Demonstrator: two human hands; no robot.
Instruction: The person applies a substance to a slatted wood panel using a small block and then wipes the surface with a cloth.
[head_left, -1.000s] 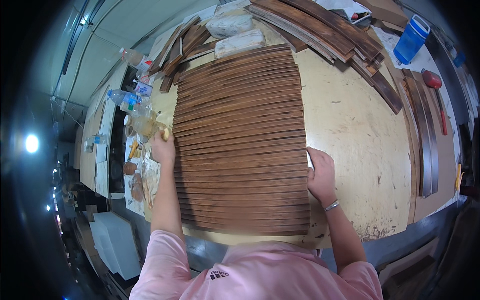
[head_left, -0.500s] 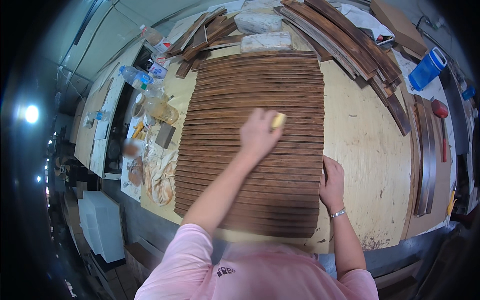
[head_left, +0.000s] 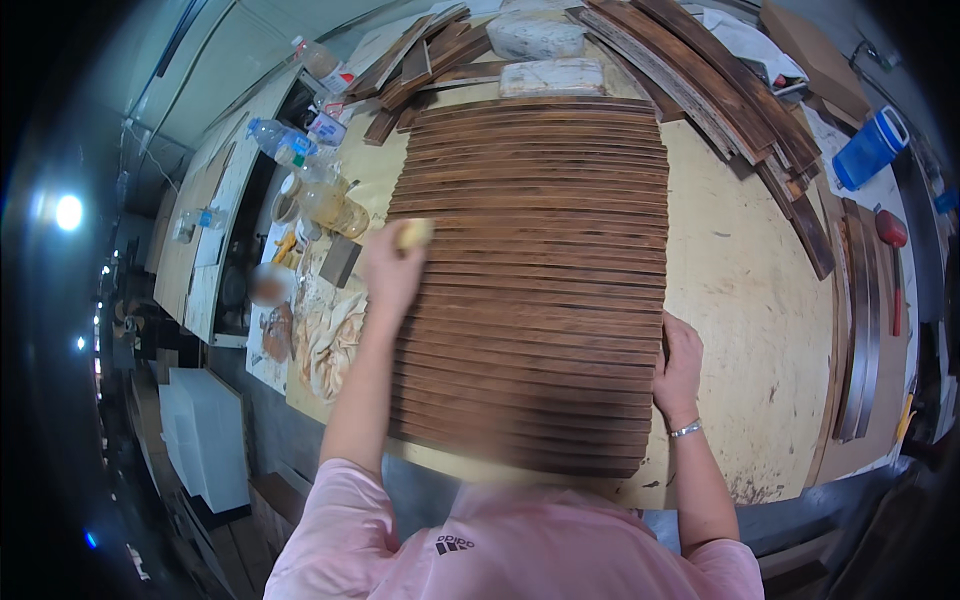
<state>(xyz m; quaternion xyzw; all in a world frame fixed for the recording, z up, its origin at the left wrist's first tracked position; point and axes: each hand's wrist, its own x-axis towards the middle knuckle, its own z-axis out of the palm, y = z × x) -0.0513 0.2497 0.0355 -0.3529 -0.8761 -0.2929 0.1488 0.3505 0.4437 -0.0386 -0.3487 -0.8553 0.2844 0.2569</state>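
Observation:
Rows of dark brown wooden strips (head_left: 530, 270) lie side by side on the worktable, forming a slatted panel. At the panel's left edge, my left hand (head_left: 392, 275) is closed around a small yellow sponge-like block (head_left: 414, 235), both slightly blurred. The block is over the strip ends there. My right hand (head_left: 682, 362) rests against the panel's right edge, thumb and forefinger apart, touching the strip ends. Some of its fingertips are hidden. A grey-brown block (head_left: 340, 261) and a stained, crumpled cloth (head_left: 333, 345) lie left of my left hand.
Plastic bottles (head_left: 333, 208) stand along the pale plywood tabletop's (head_left: 745, 330) left side. Wooden boards (head_left: 690, 75) are piled at the back, beside wrapped white packages (head_left: 550, 79). At right are a blue jug (head_left: 870, 150), a red-headed mallet (head_left: 890, 230) and long strips (head_left: 858, 330).
My left hand has swept left across the strips with the yellow block, from mid-panel to the left edge. My right hand stays at the right edge. The whole view has shifted slightly.

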